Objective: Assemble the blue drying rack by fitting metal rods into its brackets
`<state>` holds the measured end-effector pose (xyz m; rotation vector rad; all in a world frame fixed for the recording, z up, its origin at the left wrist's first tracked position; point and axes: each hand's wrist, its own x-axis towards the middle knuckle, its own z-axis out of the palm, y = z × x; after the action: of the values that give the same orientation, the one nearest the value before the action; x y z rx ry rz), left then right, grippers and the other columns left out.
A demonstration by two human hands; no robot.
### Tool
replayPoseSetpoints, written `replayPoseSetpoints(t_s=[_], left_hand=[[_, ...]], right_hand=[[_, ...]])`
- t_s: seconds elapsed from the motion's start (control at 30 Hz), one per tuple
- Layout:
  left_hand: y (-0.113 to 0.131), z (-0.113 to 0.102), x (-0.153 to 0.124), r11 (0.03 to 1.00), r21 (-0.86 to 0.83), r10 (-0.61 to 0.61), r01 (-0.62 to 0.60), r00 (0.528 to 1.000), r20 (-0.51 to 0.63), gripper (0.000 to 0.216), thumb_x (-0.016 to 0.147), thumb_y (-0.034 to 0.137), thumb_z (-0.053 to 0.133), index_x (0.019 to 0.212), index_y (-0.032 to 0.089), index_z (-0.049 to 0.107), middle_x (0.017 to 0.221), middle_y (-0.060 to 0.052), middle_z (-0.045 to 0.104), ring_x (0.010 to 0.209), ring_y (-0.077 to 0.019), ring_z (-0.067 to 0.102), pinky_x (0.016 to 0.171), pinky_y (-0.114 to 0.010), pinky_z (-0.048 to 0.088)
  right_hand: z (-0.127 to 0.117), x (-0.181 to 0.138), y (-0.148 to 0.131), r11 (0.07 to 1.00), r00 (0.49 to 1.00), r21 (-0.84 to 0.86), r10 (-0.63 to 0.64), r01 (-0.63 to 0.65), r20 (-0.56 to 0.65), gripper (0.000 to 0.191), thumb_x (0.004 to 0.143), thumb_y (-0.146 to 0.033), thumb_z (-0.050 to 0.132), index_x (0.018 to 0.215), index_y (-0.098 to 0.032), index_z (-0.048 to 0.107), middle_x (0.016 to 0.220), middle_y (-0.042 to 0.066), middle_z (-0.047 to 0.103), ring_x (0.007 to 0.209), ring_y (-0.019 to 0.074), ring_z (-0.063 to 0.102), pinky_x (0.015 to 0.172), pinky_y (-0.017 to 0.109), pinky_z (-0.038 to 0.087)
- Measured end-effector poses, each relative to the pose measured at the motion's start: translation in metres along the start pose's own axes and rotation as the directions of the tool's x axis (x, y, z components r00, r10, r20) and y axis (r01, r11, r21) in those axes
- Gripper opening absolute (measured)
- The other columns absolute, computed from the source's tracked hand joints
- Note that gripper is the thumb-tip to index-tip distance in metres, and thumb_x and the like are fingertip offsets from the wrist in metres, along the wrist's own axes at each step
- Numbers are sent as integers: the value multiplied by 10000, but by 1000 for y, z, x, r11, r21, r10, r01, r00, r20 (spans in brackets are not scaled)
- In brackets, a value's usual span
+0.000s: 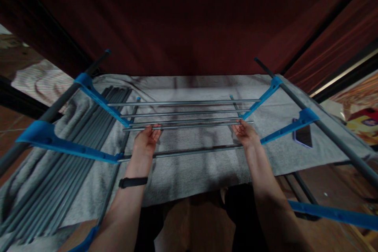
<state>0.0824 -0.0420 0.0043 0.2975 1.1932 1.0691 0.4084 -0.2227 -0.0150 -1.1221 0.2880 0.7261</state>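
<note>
A rack of grey metal rods (183,115) set between blue plastic brackets (100,100) stands over a grey towel (206,165). My left hand (146,139) reaches up to the nearest upper rod (189,126), fingertips curled on its left end. At the right end of the same rod, my right hand (245,133) has its fingers curled around it. A black band sits on my left wrist. A lower rod (191,152) crosses under both wrists.
A bundle of loose grey rods (59,181) lies on the towel at the left. A phone (303,136) lies on the towel at the right. Dark upright poles (325,130) with blue brackets flank both sides. A dark red curtain hangs behind.
</note>
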Motion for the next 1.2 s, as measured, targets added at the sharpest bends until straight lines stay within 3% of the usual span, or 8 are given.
replayPoseSetpoints(t_s=[0.23, 0.47, 0.8, 1.03, 1.2], left_hand=[[-20, 1, -6, 1000, 4, -25, 25, 995, 100, 222, 876, -21, 570, 733, 148, 588, 724, -30, 714, 633, -115, 685, 718, -271, 624], [-23, 1, -7, 996, 60, -74, 68, 991, 115, 214, 866, -28, 580, 739, 143, 598, 673, -28, 687, 679, -156, 728, 689, -272, 622], [-30, 4, -14, 973, 213, -148, 94, 956, 255, 229, 949, 16, 529, 773, 113, 637, 783, -125, 747, 728, -194, 753, 642, -267, 591], [-32, 6, -16, 974, 198, -152, 107, 961, 230, 189, 946, 64, 579, 783, 141, 637, 770, -86, 732, 680, -161, 722, 588, -232, 556], [-30, 8, -18, 985, 148, -126, 92, 963, 238, 192, 941, 76, 606, 766, 143, 644, 759, -74, 721, 682, -149, 714, 601, -223, 555]], right_hand=[[7, -6, 8, 998, 991, -38, 45, -41, 125, 220, 910, -10, 556, 827, -198, 637, 745, 4, 735, 649, 120, 714, 676, 248, 657], [17, -14, 28, 996, 969, -39, 93, -86, 227, 228, 875, 30, 602, 833, -190, 639, 784, 20, 749, 708, 125, 739, 736, 255, 665], [15, -13, 32, 1000, 974, 3, 25, -26, 225, 229, 884, -103, 747, 743, -205, 598, 649, -23, 677, 621, 111, 691, 741, 250, 667], [18, -16, 30, 999, 966, 22, 34, -41, 255, 233, 909, -192, 755, 723, -205, 615, 663, -6, 685, 631, 121, 699, 735, 252, 666], [22, -24, 25, 998, 943, 64, 6, -29, 331, 267, 818, -118, 823, 702, -218, 604, 710, -29, 714, 699, 118, 723, 800, 264, 665]])
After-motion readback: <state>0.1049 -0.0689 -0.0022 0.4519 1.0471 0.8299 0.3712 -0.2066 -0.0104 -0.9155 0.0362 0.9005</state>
